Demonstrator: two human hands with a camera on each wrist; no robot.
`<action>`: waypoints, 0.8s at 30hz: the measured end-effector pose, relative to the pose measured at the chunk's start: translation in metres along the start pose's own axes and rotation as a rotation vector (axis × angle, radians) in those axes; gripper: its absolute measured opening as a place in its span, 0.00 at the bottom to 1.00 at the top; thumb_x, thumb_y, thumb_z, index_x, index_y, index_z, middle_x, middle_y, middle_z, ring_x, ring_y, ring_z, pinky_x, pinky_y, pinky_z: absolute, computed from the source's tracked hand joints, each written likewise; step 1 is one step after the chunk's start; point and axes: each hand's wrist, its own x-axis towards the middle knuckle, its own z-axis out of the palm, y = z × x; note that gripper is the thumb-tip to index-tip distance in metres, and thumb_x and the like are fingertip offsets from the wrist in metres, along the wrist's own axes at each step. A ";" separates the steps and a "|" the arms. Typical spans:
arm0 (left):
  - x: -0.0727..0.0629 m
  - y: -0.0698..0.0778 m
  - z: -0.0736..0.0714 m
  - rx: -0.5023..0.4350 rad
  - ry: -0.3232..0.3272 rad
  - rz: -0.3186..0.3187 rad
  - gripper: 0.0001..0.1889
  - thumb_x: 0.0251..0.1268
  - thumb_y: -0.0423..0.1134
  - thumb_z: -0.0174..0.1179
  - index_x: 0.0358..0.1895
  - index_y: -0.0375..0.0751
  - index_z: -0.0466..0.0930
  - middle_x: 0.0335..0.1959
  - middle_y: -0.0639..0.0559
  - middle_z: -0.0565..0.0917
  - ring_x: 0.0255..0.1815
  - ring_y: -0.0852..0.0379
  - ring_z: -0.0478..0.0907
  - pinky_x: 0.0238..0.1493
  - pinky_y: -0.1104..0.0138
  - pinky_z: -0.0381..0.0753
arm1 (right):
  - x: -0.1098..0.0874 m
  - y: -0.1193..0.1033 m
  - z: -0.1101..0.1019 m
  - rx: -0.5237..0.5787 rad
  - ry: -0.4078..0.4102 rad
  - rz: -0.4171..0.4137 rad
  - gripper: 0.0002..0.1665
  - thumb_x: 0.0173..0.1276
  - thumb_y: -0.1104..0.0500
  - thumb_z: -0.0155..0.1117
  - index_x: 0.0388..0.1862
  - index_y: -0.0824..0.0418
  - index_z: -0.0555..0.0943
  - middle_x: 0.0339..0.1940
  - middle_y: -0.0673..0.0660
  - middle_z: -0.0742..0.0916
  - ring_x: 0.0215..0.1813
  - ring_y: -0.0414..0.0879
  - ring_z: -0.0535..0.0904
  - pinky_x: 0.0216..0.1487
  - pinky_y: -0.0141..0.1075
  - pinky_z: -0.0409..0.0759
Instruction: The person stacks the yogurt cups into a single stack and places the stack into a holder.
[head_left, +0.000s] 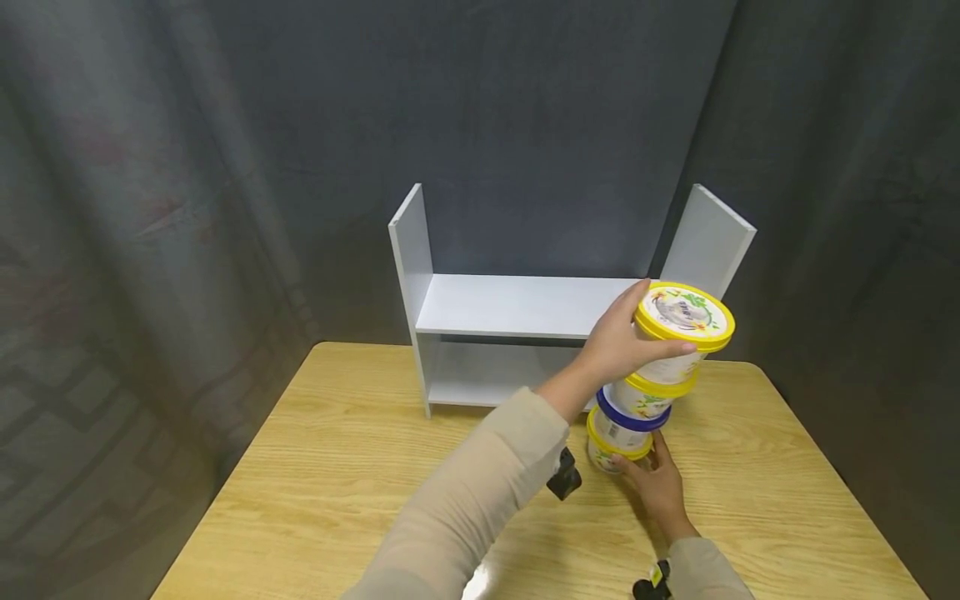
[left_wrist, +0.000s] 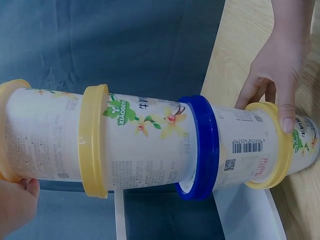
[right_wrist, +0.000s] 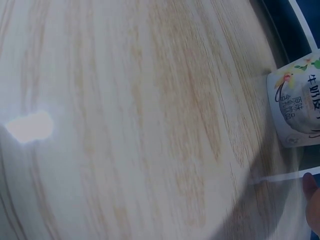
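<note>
Several white ice-cream-style tubs with flower prints stand in one tall stack at the table's right side. My left hand (head_left: 618,343) grips the top tub (head_left: 686,315), thumb along its near side, just under the yellow lid. Below it come another yellow-lidded tub (left_wrist: 142,142) and a tub with a blue lid (left_wrist: 200,147). My right hand (head_left: 662,490) holds the yellow-lidded bottom tub (head_left: 602,457), its thumb and fingers on either side at lid height. In the right wrist view the bottom tub's printed front (right_wrist: 297,107) rests on the wood, with a fingertip (right_wrist: 311,187) below it.
A white two-level shelf unit (head_left: 510,304) stands behind the stack, with tall side panels. The stack overlaps its right end in the head view. Under everything is a light wooden table (head_left: 322,500). Dark grey curtains (head_left: 555,125) enclose the back and sides.
</note>
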 end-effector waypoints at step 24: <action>-0.011 -0.021 -0.017 -0.098 0.063 -0.093 0.45 0.42 0.52 0.65 0.65 0.63 0.47 0.64 0.60 0.56 0.60 0.52 0.60 0.51 0.59 0.68 | 0.011 -0.003 0.000 -0.073 -0.070 0.100 0.58 0.50 0.48 0.66 0.68 0.47 0.36 0.65 0.66 0.56 0.63 0.61 0.52 0.58 0.53 0.56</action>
